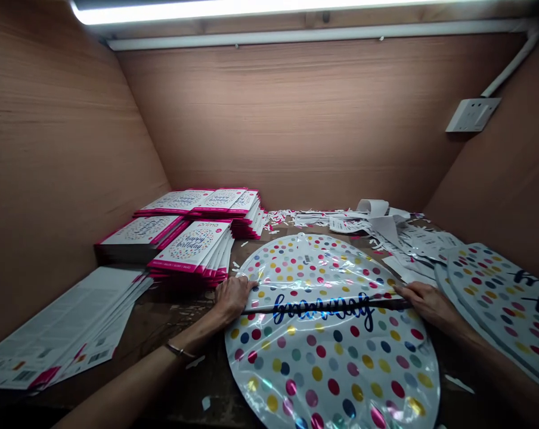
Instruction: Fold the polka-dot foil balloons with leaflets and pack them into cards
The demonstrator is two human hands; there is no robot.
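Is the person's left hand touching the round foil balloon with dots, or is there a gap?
Touching. The head view shows the left hand lying on the dotted foil balloon, with no gap under the fingers.

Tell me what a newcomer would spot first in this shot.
A large round silver foil balloon with colourful polka dots dominates the bottom centre, under the left hand and right hand. Behind it to the left sit stacks of white, pink-edged birthday packaging. A bright white fluorescent tube glows along the top.

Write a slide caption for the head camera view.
Left hand and right hand hold a dark strip across a round polka-dot foil balloon, beside pink-edged birthday packs.
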